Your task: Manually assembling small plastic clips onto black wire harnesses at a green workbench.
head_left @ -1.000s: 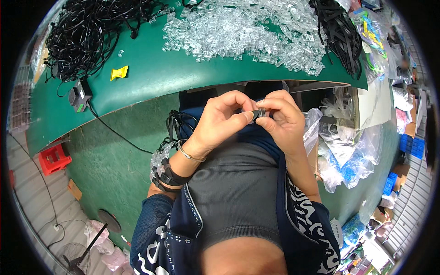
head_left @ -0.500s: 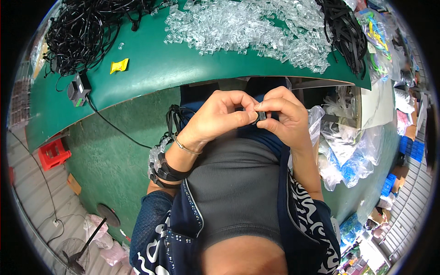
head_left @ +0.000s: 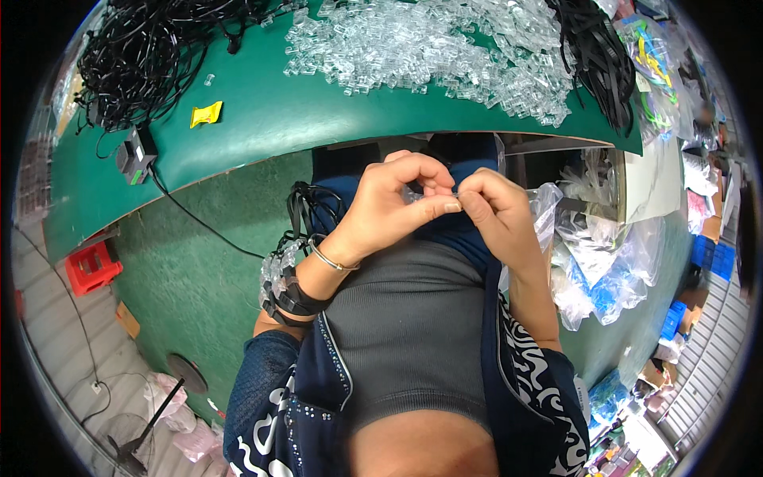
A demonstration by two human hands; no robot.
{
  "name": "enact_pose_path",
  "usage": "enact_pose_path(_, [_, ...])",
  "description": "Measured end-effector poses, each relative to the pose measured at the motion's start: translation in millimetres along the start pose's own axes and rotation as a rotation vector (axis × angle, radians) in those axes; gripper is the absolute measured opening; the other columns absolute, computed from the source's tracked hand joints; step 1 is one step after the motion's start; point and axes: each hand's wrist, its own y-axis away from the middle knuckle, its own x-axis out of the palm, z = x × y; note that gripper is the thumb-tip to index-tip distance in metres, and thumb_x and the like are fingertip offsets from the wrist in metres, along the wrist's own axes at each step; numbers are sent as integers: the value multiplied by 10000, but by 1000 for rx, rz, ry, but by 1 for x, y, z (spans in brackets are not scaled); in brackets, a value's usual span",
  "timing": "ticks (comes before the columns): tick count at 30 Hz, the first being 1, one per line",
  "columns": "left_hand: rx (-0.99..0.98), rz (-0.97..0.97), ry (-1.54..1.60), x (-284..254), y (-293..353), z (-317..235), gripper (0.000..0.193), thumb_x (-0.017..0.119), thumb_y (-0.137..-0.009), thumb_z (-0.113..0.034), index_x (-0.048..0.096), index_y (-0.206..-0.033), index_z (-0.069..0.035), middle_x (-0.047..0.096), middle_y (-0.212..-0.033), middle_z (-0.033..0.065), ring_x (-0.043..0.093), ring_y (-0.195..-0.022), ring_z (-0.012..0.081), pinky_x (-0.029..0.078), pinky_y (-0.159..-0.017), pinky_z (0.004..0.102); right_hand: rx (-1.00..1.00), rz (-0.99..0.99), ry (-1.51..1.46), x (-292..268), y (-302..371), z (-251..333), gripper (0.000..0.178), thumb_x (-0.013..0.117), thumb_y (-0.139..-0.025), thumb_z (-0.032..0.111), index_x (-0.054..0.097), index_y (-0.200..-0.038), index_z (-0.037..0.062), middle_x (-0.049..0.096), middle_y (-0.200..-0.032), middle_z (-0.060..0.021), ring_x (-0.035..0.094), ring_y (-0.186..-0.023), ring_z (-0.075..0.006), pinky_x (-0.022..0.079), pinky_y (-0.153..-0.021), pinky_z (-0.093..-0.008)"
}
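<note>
Over my lap, my left hand [head_left: 405, 195] and my right hand [head_left: 497, 211] meet fingertip to fingertip, both closed in a pinch. What they grip is mostly covered by the fingers; a bit of something clear shows inside the curl of my left hand. Black straps [head_left: 296, 298] with clear plastic pieces [head_left: 274, 270] are looped round my left forearm, above a metal bracelet [head_left: 327, 256]. Beyond my hands, a big heap of small clear plastic pieces [head_left: 429, 52] lies on the green table [head_left: 262, 119].
Tangled black cords [head_left: 151, 63] pile up at the table's far left, near a yellow wrapped packet [head_left: 206, 114] and a black box with a cable [head_left: 137, 155]. Black straps [head_left: 600, 63] lie at the right end. Plastic bags [head_left: 604, 270] stand below; a red stool [head_left: 94, 266] is at left.
The black piece that showed between my fingertips is now hidden. My right hand has turned, its thumb now pressed against the left fingertips, and both hands have shifted slightly.
</note>
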Motion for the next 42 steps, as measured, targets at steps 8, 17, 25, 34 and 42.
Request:
enact_pose_path(8, [36,236,-319,-4,-2,-6,221,701,-739,-239,616,-752,-36,589,-621,63,525,-520,180,393,-531,273,19,51,5,5,6,-2,142,580,-833,87,555,-733,-12,507,-647,-50,468,-552,-118,349,-490,-254])
enact_pose_path(17, [-429,229,709,8,10,-11,142,598,-805,-131,578,-739,-7,585,-659,50,524,-550,75,379,-520,182,104,88,-1052,21,16,-7,277,518,-901,183,478,-688,9,447,-653,-27,349,-492,-50,274,-445,-192])
enact_pose_path(25, [-455,237,541,3,6,-20,185,564,-869,-172,596,-809,0,592,-689,29,484,-584,44,371,-532,172,-85,-40,-462,11,5,-9,176,653,-795,142,543,-765,8,499,-759,-56,462,-637,-122,377,-574,-241])
enact_pose_path(34, [-461,326,472,-8,8,-22,167,535,-893,-167,593,-853,-15,546,-668,-10,434,-588,32,345,-525,180,-356,-20,-64,6,-2,-8,258,751,-653,162,638,-853,43,550,-832,-74,536,-775,-200,433,-675,-288])
enact_pose_path(42, [-439,242,501,-6,7,-17,170,532,-893,-174,584,-878,-13,567,-699,8,463,-607,44,369,-543,178,-213,-40,-147,8,0,-10,263,740,-671,113,620,-887,24,558,-848,-76,548,-788,-193,437,-688,-273])
